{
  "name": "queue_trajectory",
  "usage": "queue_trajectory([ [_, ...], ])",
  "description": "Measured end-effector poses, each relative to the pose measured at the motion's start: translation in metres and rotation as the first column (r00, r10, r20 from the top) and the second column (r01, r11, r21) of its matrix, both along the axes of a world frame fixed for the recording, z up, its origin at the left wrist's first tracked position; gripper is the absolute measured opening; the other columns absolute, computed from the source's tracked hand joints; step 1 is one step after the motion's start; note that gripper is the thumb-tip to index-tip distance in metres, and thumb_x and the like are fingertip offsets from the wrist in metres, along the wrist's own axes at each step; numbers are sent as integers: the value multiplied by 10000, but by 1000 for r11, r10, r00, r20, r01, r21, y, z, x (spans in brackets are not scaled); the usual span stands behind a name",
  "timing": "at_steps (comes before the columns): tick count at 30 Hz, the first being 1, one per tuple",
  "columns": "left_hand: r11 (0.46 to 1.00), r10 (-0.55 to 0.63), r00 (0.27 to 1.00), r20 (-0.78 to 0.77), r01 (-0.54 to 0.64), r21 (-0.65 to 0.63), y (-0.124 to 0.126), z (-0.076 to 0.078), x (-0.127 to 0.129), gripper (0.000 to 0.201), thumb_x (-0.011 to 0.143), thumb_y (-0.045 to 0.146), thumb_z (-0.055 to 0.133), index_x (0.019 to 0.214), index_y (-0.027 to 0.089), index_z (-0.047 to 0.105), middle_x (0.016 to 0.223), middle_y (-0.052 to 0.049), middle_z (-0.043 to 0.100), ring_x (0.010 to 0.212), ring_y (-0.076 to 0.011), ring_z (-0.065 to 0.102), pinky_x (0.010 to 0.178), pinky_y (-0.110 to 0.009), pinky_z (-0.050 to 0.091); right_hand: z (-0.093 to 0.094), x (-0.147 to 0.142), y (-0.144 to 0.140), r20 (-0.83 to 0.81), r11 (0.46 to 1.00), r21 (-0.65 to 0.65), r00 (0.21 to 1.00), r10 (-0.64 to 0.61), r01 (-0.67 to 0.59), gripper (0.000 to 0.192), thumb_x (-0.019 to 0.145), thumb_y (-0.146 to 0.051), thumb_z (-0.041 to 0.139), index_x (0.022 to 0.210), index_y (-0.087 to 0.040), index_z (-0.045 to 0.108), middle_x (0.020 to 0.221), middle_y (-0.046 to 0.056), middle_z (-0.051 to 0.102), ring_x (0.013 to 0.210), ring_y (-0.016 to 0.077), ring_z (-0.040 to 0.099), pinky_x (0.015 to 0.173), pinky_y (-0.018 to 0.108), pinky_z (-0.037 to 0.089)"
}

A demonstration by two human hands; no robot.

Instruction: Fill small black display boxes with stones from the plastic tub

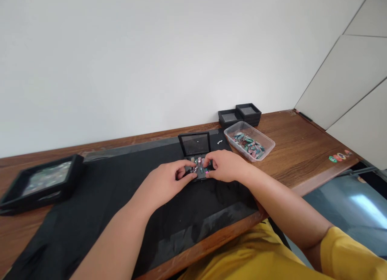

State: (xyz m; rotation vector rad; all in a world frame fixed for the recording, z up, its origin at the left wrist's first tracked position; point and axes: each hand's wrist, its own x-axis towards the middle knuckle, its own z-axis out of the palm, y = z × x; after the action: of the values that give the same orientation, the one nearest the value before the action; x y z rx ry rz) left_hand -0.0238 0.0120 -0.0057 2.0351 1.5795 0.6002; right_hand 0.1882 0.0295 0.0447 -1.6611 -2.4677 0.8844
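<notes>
A small black box (200,170) lies on the black mat (121,191), with several small coloured pieces inside it. Its windowed lid (195,144) lies just behind it. My left hand (169,180) touches the box's left side, thumb and fingertips pinched at the pieces. My right hand (225,165) rests on the box's right side, its fingertips on a pink piece. Whether either hand actually grips a piece is hidden by the fingers.
A clear plastic tub (250,141) of coloured pieces stands to the right on the wooden desk (302,151). Two black boxes (240,114) sit behind it by the wall. A larger black display case (40,181) sits far left. Round stickers (338,157) lie near the right edge.
</notes>
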Motion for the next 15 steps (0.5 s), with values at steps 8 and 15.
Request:
queue_trajectory([
  [8,1000,-2,999,-39,1,-27,1,-2,0,345,806,571,609,918,276,748,564,42,488,493,-166,450,513,-283,270,-4,0,1,-19,1000,22,1000,15,-14,184,844,-265,774,1024,-245,744,846,-5,694,745,141,594,650,249,355],
  [15,1000,-10,1000,6,10,-21,2,-5,-1,313,795,546,642,904,270,741,556,53,483,480,-156,451,503,-274,278,-4,-1,1,-12,1000,20,1000,18,-18,180,845,-269,778,1021,-244,745,855,-3,700,743,141,596,650,251,358],
])
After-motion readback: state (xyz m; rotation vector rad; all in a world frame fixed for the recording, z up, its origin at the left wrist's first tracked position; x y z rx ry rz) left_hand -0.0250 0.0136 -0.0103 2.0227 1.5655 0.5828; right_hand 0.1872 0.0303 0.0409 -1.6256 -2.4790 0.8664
